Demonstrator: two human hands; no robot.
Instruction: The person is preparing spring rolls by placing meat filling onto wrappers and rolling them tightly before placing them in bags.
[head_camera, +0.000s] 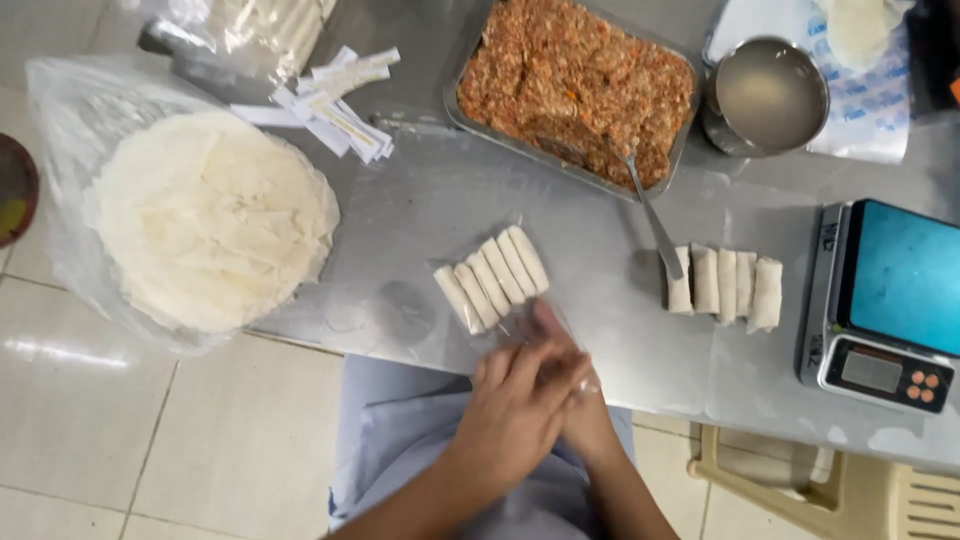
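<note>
Single head-worn view, steeply downward, fairly close over the steel table (440, 200) edge.

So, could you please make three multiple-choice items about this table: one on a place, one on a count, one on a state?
1. Where does the digital scale stand?
A. right edge of the table
B. beside the wrapper stack
C. inside the tray

2. How many rolls lie in the group just above the hands?
A. two
B. five
C. eight

3. In what state are the left hand and right hand?
A. far apart
B. holding the spoon
C. pressed together at the table edge

Key: 1 A, it sits at the far right; 2 B, five rolls lie side by side; 3 C, the hands overlap.
</note>
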